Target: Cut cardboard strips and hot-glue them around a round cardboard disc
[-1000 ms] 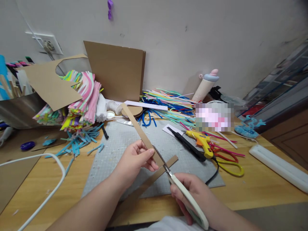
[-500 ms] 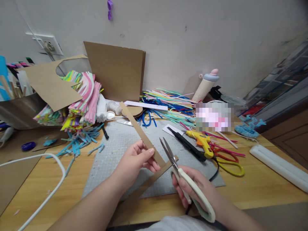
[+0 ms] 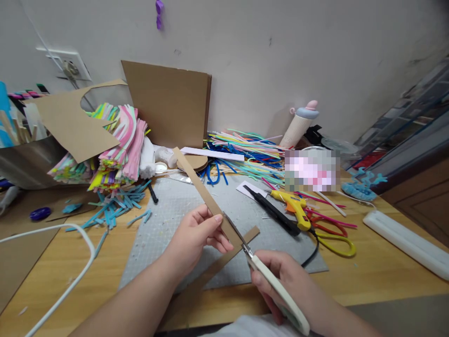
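Note:
Between thumb and fingers, my left hand [image 3: 199, 234] pinches a narrow brown cardboard strip [image 3: 196, 180] that slants up and away toward the back of the mat. My right hand [image 3: 277, 276] grips white-handled scissors [image 3: 271, 276]. Their blades lie along the near right part of the held strip, close to my left fingers; whether they cut into it I cannot tell. A second cardboard strip [image 3: 213, 269] crosses beneath, running from the front edge of the table up to the right, partly hidden by my left forearm. A grey cutting mat [image 3: 168, 215] lies under both hands.
A yellow glue gun [image 3: 291, 203] and a black tool [image 3: 270, 210] lie right of my hands. Pipe cleaners [image 3: 249, 145] heap along the wall beside a leaning cardboard sheet [image 3: 168, 103]. Blue scraps [image 3: 119, 203] litter the left; a white cable [image 3: 87, 243] loops there.
The scissors have turned and shifted slightly down and left, and their blades have come together along the held strip. My left hand has barely moved.

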The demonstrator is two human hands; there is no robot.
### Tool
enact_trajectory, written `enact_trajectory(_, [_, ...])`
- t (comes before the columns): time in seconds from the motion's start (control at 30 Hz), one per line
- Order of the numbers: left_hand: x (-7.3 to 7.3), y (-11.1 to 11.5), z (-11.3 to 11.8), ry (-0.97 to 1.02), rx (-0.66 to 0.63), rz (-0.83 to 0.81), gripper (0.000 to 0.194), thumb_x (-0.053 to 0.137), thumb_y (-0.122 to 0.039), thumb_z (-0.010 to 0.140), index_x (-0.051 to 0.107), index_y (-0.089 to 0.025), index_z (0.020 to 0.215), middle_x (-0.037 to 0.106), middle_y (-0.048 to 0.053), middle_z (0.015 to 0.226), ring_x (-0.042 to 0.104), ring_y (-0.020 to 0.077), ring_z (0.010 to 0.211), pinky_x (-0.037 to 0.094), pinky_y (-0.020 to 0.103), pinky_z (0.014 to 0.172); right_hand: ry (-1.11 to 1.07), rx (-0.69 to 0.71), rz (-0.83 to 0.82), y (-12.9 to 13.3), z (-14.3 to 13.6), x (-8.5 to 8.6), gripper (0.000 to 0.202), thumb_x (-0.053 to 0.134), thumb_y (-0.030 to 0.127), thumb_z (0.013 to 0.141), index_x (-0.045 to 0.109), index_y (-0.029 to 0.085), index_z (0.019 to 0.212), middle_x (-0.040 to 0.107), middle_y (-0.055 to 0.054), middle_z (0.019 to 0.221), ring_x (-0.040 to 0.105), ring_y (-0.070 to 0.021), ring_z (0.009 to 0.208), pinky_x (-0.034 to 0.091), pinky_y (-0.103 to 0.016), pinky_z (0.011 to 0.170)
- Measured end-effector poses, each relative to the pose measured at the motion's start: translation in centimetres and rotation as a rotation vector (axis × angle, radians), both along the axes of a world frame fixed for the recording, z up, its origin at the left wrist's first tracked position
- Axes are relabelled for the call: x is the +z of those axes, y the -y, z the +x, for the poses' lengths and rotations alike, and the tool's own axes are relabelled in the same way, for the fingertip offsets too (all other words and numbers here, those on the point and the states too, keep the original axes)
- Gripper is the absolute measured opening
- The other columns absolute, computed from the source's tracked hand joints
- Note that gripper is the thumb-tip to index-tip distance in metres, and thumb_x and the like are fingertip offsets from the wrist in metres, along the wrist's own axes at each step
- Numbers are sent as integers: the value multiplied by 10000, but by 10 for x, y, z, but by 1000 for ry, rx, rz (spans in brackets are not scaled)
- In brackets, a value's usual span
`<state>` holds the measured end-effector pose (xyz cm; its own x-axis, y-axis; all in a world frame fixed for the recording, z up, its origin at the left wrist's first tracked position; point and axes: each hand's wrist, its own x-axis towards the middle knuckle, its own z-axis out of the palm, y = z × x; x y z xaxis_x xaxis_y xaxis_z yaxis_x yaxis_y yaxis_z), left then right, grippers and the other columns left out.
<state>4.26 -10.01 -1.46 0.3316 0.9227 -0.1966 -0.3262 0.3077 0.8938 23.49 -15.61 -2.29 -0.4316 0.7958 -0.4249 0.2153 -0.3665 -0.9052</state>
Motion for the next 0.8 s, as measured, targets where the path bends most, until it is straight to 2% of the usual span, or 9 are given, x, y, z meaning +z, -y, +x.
enact_trajectory(0.27, [-3,-2,0,6,1,9,342,775,-415,723,547,-162,757,674,-18,550,681,130,475,515,161,431,24,-27,-14,0,0,-1,438,658,551,760,423,206,626,428,103,427,359,-31,312,210,-161,325])
enact_trajectory(0.47, [-2,-1,0,11,0,7,359,786,-425,714,542,-164,758,688,-4,571,673,126,467,507,163,433,-10,-48,-41,1,0,-10,484,652,622,758,434,206,642,451,95,402,386,-37,289,201,-150,307])
enact_trajectory(0.63, [-1,1,-1,22,-15,16,373,792,-445,708,550,-168,768,704,6,608,682,134,488,505,171,444,-56,-204,-82,-5,4,-21,618,573,811,682,499,197,705,483,79,413,425,-66,258,261,-156,270])
enact_trajectory(0.73, [-1,1,-1,28,-25,30,367,787,-456,713,572,-169,789,712,4,631,680,130,496,508,177,454,-101,-288,-54,-10,5,-20,621,578,803,690,520,186,725,498,73,450,437,-57,278,287,-157,298])
enact_trajectory(0.8, [-2,1,-1,22,-42,37,365,785,-463,715,588,-165,793,716,13,641,683,134,509,514,184,467,-104,-296,-17,-12,4,-15,610,631,777,667,540,180,751,534,59,498,463,-63,312,319,-171,325])
